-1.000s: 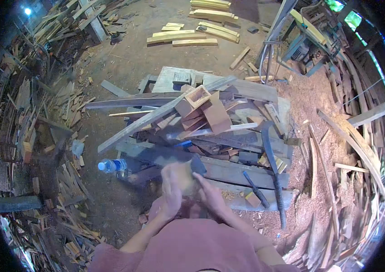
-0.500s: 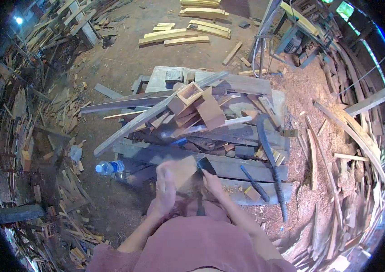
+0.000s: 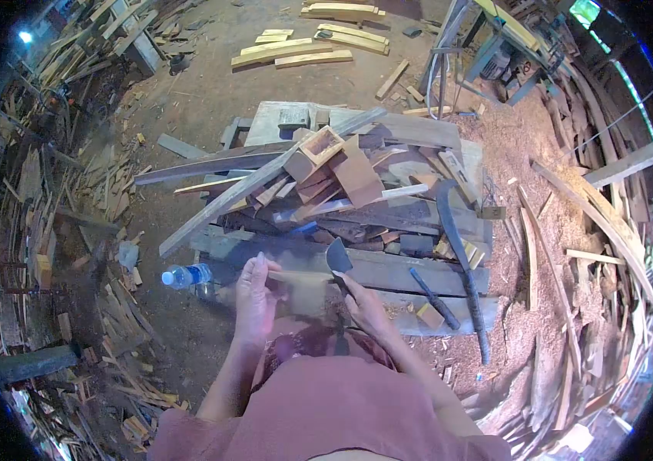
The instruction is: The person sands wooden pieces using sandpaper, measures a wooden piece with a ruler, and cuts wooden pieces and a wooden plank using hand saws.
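My left hand (image 3: 254,298) is at the left end of a pale wooden block (image 3: 301,281), its fingers closed on the end and pointing up. The block is blurred and shows a narrow side. My right hand (image 3: 366,306) is wrapped round a dark flat-bladed tool (image 3: 338,257), whose blade stands up beyond the fingers near the block's right end. Whether the blade touches the block I cannot tell. Both hands are above my lap, before a low plank bench (image 3: 411,278).
Boxy wooden pieces (image 3: 319,150) and offcuts pile on the bench. A long curved dark blade (image 3: 459,246) and a dark rod-like tool (image 3: 432,298) lie on the right. A water bottle (image 3: 187,276) stands left. Scrap wood (image 3: 107,307) and shavings (image 3: 530,300) cover the sides.
The block has turned from its broad face to a narrow side. My left hand has shifted left and up, fingers more bent. The dark tool's blade has tilted more upright.
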